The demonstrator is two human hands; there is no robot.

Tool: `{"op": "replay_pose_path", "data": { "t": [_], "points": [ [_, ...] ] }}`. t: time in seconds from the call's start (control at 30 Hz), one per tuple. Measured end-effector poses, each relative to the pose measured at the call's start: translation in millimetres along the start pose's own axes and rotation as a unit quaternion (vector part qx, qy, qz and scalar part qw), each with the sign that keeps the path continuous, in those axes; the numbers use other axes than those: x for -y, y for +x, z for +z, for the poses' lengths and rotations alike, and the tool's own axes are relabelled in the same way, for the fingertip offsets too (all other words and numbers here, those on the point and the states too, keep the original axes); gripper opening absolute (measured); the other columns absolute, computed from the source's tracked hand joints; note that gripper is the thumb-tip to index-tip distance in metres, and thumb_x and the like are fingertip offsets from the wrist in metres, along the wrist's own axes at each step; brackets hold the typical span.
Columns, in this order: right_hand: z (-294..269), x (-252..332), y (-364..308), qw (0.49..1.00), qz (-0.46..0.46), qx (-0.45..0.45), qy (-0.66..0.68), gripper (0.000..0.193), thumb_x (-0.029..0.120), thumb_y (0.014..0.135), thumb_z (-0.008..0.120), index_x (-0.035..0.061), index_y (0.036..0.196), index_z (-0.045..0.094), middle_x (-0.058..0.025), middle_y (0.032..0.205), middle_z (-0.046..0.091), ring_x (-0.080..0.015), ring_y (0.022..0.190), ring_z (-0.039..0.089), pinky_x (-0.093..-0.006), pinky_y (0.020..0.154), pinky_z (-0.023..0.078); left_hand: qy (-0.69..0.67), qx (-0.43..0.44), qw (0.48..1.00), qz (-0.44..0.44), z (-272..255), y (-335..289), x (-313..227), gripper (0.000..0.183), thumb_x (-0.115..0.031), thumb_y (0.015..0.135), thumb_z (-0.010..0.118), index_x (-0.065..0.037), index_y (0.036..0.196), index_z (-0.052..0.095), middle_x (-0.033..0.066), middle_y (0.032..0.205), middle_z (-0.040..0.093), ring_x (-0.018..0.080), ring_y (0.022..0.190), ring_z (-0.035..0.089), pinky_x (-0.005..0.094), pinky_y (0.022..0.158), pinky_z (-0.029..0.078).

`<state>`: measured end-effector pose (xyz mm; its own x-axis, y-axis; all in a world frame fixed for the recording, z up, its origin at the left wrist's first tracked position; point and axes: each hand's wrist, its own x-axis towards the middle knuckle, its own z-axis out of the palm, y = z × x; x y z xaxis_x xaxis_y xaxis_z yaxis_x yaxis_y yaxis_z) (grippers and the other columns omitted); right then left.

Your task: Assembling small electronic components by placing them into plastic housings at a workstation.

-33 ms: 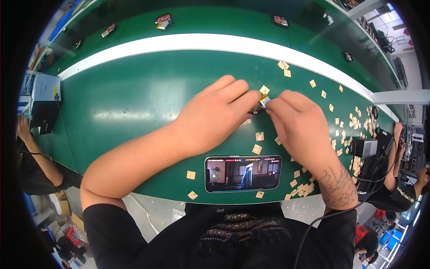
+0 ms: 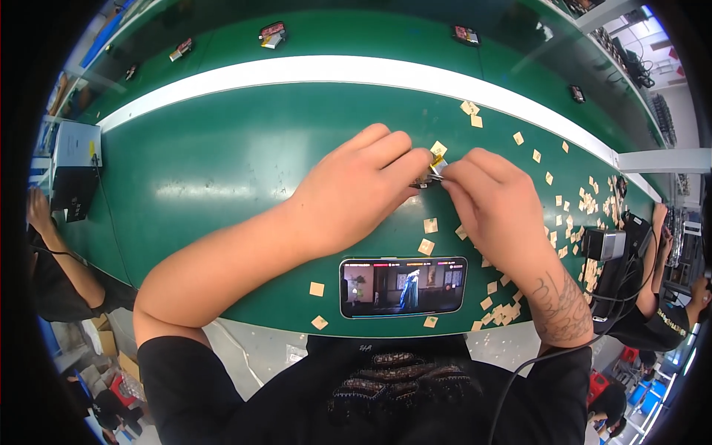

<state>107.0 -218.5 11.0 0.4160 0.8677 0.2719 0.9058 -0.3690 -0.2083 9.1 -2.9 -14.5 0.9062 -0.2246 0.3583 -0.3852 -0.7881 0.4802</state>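
Observation:
Both hands meet over the bench, right of its middle. My left hand [image 2: 365, 182] is closed, its thumb and fingers pinching a small electronic assembly [image 2: 437, 166] with a silver, battery-like pouch and yellow tape. Its underside and left part are hidden by my fingers. Against its right side, my right hand [image 2: 495, 189] is closed too, fingertips pressed together. A thin metallic edge shows at those fingertips, too small to name. One cream square piece [image 2: 439, 148] lies just beyond the assembly. Nearer to me, a phone [image 2: 403, 288] playing a video rests flat on the bench.
Many cream squares [image 2: 506, 314] are scattered over the right of the green bench [image 2: 200, 156]. A white rail [image 2: 319, 68] divides it from a belt-like strip carrying several small assemblies [image 2: 465, 35]. Boxy devices [image 2: 604, 243] stand at both sides. Other people's arms [image 2: 70, 263] show left and right.

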Motion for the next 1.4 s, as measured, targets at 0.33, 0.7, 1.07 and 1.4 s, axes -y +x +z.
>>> {"op": "replay_pose_path", "data": {
  "t": [0.33, 0.7, 1.07, 1.4],
  "points": [
    [4, -34, -3, 0.966, 0.001, -0.053, 0.253, 0.015, -0.005, 0.097, 0.067, 0.0001, 0.111, 0.069, -0.0133, 0.097, 0.065, -0.0282, 0.080, 0.069, -0.0358, 0.071, 0.056, -0.032, -0.007, 0.999, -0.010, -2, 2, 0, 0.049, -0.009, 0.079, 0.087, -0.008, 0.124, 0.066, 0.0096, 0.103, 0.062, 0.0328, 0.098, 0.060, 0.0429, 0.085, 0.053],
    [-1, -41, -6, 0.984, 0.133, -0.023, 0.117, 0.012, 0.014, 0.099, 0.072, 0.0054, 0.096, 0.064, -0.0093, 0.085, 0.065, -0.0324, 0.069, 0.065, -0.0416, 0.063, 0.051, -0.034, 0.025, 0.999, 0.003, -6, 6, 3, 0.048, -0.009, 0.079, 0.088, -0.009, 0.123, 0.068, 0.0083, 0.104, 0.061, 0.0317, 0.096, 0.060, 0.0427, 0.083, 0.053],
    [-4, -42, -12, 0.988, 0.095, 0.023, 0.123, 0.013, 0.000, 0.086, 0.067, 0.0068, 0.097, 0.068, -0.0089, 0.101, 0.063, -0.0333, 0.077, 0.067, -0.0432, 0.065, 0.055, -0.030, 0.016, 0.999, 0.010, -5, 5, 2, 0.046, -0.010, 0.079, 0.088, -0.009, 0.121, 0.068, 0.0085, 0.104, 0.061, 0.0323, 0.096, 0.061, 0.0427, 0.084, 0.053],
    [-2, -28, -7, 0.982, -0.051, 0.018, 0.182, 0.023, 0.008, 0.090, 0.077, 0.0118, 0.112, 0.072, -0.0056, 0.097, 0.064, -0.0280, 0.083, 0.072, -0.0389, 0.071, 0.059, -0.035, 0.022, 0.999, 0.025, -4, 5, 1, 0.046, -0.010, 0.078, 0.088, -0.008, 0.119, 0.068, 0.0090, 0.106, 0.063, 0.0328, 0.097, 0.061, 0.0441, 0.084, 0.053]
  ]
}}
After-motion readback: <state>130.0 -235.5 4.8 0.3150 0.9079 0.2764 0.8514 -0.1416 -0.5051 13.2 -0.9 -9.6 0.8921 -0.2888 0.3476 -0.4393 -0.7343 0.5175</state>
